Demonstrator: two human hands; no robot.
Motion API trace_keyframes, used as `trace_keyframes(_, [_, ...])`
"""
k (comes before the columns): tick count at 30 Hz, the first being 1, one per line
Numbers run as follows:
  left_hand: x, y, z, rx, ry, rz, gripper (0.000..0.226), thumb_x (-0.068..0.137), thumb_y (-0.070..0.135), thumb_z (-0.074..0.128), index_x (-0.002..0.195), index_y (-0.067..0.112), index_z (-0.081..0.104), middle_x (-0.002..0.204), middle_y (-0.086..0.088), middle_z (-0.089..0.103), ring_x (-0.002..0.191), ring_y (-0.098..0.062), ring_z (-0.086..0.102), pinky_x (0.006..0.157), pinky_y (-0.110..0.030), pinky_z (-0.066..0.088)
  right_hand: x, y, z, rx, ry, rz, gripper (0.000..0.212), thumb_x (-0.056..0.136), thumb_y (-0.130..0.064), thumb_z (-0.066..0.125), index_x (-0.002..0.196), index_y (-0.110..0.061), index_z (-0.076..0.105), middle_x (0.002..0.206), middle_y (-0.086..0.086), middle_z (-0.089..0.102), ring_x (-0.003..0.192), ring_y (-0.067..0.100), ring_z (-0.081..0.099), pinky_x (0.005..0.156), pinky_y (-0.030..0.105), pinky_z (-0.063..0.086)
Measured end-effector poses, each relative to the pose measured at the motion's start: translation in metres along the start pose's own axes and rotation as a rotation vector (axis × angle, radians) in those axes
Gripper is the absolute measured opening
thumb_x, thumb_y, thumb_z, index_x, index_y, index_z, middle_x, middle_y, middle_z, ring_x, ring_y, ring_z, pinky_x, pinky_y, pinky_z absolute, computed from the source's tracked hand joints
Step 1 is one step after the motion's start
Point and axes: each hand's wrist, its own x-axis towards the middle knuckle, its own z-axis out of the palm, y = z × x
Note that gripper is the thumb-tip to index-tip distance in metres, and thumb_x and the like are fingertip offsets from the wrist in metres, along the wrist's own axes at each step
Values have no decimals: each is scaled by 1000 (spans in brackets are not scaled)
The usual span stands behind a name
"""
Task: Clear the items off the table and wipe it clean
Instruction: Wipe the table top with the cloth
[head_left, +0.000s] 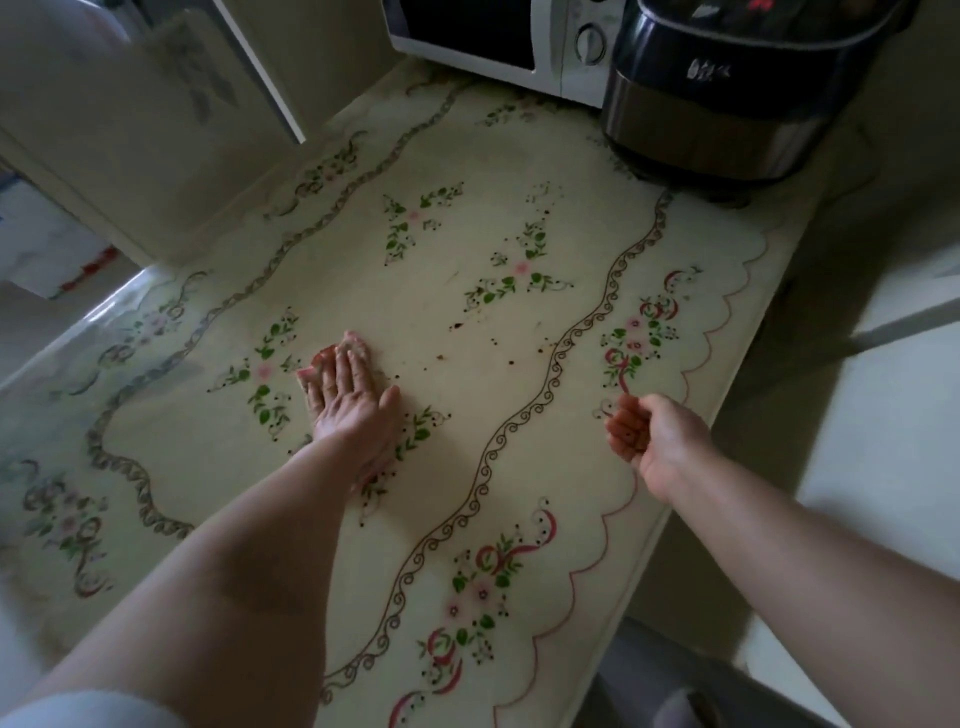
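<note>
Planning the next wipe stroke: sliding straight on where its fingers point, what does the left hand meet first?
Only bare tablecloth; the left hand would likely reach that cloth's edge by the white cabinet, left of the microwave.

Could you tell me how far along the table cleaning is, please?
Done: loose items look cleared; only the microwave and cooker stand at the far end. In hand: the left hand presses a pale wad on the tablecloth; the right hand is cupped at the edge. Left: dark specks remain.
</note>
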Motion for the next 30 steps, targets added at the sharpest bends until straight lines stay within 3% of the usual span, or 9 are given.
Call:
trace_keyframes(5, [1,40,6,-26,-8,93,72,101,46,23,150,17,-21,156,-1,-29,143,-16,-26,118,-40,-16,5,-2,-30,47,2,33,28,99,-13,38,83,-7,60,68,5,58,62,15,58,63,27,50])
trace_keyframes(14, [21,98,5,15,1,223,72,101,42,26,150,17,-20,157,-1,-27,144,-17,-26,116,-36,-20,9,-4,-50,79,19,23,31,98,-12,38,78,-9,61,67,4,58,63,15,58,62,26,49])
trace_keyframes(30, [16,165,16,165,6,723,65,102,35,24,152,15,-13,159,-5,-19,144,-19,-24,113,-37,-23,6,19,-69,141,155,-16,28,98,-13,39,81,-8,61,68,6,58,63,18,58,65,30,50])
